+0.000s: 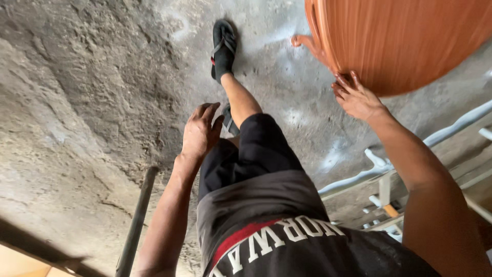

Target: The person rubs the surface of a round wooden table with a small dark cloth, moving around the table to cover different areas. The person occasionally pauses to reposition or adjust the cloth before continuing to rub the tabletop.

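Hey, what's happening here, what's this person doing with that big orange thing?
A person is mid-stride on a rough concrete floor, one sandalled foot forward. Their right hand is pressed against the underside of a large orange plastic tub, fingers spread. Their left hand hangs empty beside the thigh. A dark pole lies on the left, white pipes on the right.

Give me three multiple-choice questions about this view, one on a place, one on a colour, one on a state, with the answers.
1. Where is the right hand?
A. On the lower edge of the round tabletop
B. On the floor
C. In a pocket

2. What colour is the tabletop?
A. White
B. Orange-brown
C. Green

3. What is the state of the left hand?
A. Gripping the dark pole
B. Holding a sandal
C. Empty, hanging loose beside the thigh

Answers: 1 A, the fingers press against its rim. 2 B, its surface shows orange-brown wood grain. 3 C, nothing is in it and the pole stands apart below it.
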